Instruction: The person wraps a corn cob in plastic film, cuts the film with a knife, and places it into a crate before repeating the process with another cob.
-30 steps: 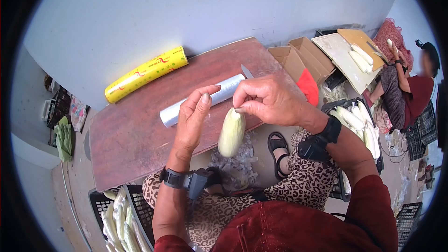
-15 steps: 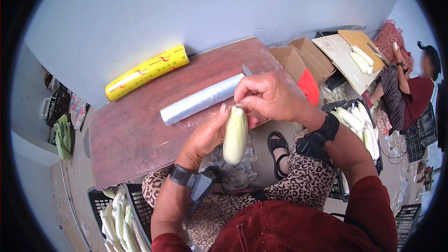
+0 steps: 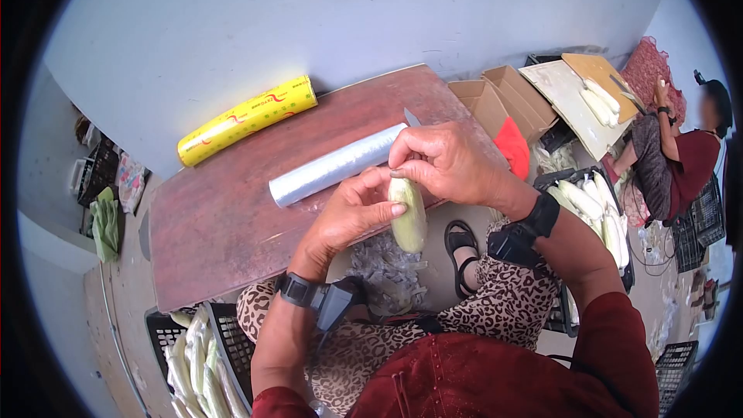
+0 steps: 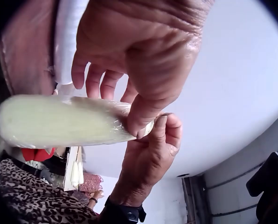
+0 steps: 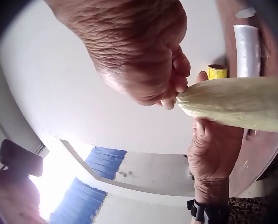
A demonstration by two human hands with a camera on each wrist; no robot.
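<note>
Clear, glossy film (image 4: pixel 119 125) already covers the pale-green, oblong corn ear (image 3: pixel 411 228); left hand (image 3: pixel 348 213) grips it, right hand (image 3: pixel 458 166) pinches its tip, closure apparently unfinished.

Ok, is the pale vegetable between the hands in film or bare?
In film: clear wrap shows glossy creases on the pale vegetable, near the left hand's thumb.

At far right, a second person (image 3: pixel 693 166) in a dark red top sits near a reddish patterned cloth (image 3: pixel 652 70). An open cardboard box (image 3: pixel 520 101) stands against the pale wall (image 3: pixel 348 15), with a bright red item (image 3: pixel 511 147) near it. At far left, a crumpled green bag (image 3: pixel 105 226) lies near a floral cloth (image 3: pixel 130 182); a thin hose (image 3: pixel 118 340) runs along the floor (image 3: pixel 104 306).
</note>
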